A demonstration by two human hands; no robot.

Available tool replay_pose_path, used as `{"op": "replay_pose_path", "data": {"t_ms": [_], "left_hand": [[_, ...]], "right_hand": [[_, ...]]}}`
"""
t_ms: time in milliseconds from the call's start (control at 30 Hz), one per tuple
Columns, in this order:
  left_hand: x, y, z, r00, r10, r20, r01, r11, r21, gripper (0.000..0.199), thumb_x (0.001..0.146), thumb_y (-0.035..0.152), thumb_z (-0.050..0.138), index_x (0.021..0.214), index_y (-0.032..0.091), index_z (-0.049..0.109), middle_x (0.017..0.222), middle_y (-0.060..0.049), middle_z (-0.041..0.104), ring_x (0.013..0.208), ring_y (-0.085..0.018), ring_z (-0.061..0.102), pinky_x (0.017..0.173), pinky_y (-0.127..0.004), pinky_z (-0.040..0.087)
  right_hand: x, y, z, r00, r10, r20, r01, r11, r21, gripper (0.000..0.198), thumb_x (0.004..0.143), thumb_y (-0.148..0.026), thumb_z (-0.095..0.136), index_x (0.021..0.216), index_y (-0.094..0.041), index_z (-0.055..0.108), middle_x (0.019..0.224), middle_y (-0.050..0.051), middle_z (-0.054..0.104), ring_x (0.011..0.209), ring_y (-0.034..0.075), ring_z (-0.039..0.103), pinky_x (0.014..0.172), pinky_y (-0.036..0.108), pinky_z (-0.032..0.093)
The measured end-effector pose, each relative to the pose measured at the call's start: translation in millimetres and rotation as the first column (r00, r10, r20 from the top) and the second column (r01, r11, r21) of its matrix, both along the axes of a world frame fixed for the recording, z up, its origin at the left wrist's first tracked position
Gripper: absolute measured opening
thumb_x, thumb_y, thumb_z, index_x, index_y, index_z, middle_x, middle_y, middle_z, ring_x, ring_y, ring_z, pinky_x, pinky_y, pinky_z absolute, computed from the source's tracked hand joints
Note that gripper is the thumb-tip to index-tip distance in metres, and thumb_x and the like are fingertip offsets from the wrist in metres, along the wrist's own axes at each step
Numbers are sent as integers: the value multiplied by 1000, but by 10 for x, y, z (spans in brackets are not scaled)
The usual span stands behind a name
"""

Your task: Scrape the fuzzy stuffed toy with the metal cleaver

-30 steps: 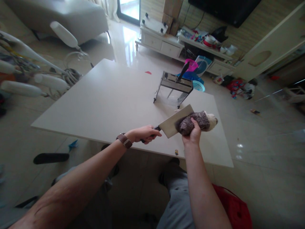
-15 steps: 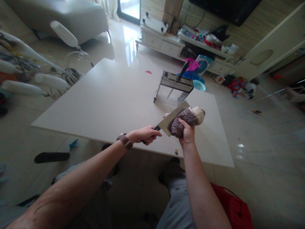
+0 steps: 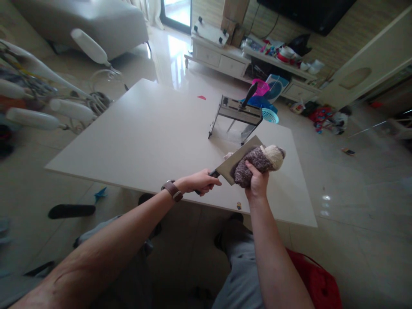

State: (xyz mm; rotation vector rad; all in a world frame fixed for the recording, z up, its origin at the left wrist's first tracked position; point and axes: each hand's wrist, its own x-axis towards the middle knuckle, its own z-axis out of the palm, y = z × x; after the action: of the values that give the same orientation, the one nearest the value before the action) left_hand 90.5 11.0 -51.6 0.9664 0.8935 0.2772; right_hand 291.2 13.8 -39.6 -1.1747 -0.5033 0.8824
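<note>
My left hand [image 3: 202,182] is closed round the dark handle of a cleaver [image 3: 232,166], whose wide blade points up and to the right over the table. A brown and cream fuzzy cloth [image 3: 254,165] is bunched in my right hand [image 3: 258,182], thumb on top, and presses against the blade's face. The cloth covers part of the blade's right side. Behind the blade, a small pale scrap [image 3: 228,156] shows on the table. Just beyond it stands a knife block [image 3: 240,109] with clear sides and one black-handled knife [image 3: 249,94] in its top.
The white table [image 3: 128,137] spreads under both hands. A small yellow figure sticker [image 3: 238,205] is near its front edge. Past the far edge are a pink basket [image 3: 261,87] and a light-blue basket [image 3: 270,116]. A red bag [image 3: 317,279] is low on the right.
My right hand and the cloth have shifted slightly right along the blade. The cleaver and my left hand have also moved a little to the right.
</note>
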Motion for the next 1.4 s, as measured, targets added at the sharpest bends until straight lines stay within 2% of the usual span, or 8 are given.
{"op": "replay_pose_path", "data": {"t_ms": [267,433,700,900,1133,1200,1333,1400], "left_hand": [[-40,7,-26,993,-59,105,66,995,-68,47,77,31,81,55,22,40,40,8,33,34,-4,27,34,-18,25],[-28,-26,33,998,-17,62,22,997,-75,44,78,28,80,57,22,41,41,9,33,35,-4,27,34,-18,24],[8,-46,36,998,21,-59,-24,999,-47,39,80,25,77,58,20,45,42,9,35,35,-4,27,33,-18,26],[-9,-15,-8,999,43,-8,-43,998,-48,40,81,28,75,57,21,44,40,8,32,35,-4,25,34,-19,23],[52,-3,-51,988,150,44,-150,989,-23,42,79,28,77,59,23,41,39,9,32,35,-4,25,35,-19,21],[50,-1,-58,984,168,57,-167,986,-31,41,79,29,77,59,22,41,40,9,32,35,-4,24,35,-19,20],[27,-2,-71,987,131,88,-123,988,-92,42,81,36,77,60,22,43,39,9,31,34,-4,23,36,-19,19],[20,-4,-72,990,103,96,-91,989,-117,41,82,38,76,60,22,44,38,9,31,34,-5,24,36,-19,20]], "right_hand": [[80,-21,-34,974,139,-178,-136,990,25,50,55,-17,93,102,-20,74,99,2,80,87,21,76,89,43,65],[100,9,-73,969,190,-159,-189,982,17,46,59,-20,92,101,-19,74,99,3,81,88,21,76,90,44,64],[0,26,-90,997,72,-7,-72,997,-14,56,53,-17,93,105,-17,73,99,3,80,91,23,76,87,43,66],[7,58,-106,990,112,-89,-113,994,-8,56,56,-19,91,110,-16,73,101,4,80,94,23,76,90,43,65],[70,137,-165,993,-23,-114,18,999,-43,52,55,-20,89,104,-17,72,100,2,79,92,21,75,86,38,66],[38,121,-159,990,35,-134,-46,996,-74,50,55,-21,90,102,-17,72,95,1,80,87,20,75,81,35,66],[-80,40,-118,945,277,-173,-297,949,-103,41,60,-23,88,98,-17,73,92,3,82,82,22,77,76,37,67],[-122,11,-95,936,313,-161,-331,938,-100,40,59,-20,87,96,-17,73,91,3,82,83,23,78,77,38,67]]}}
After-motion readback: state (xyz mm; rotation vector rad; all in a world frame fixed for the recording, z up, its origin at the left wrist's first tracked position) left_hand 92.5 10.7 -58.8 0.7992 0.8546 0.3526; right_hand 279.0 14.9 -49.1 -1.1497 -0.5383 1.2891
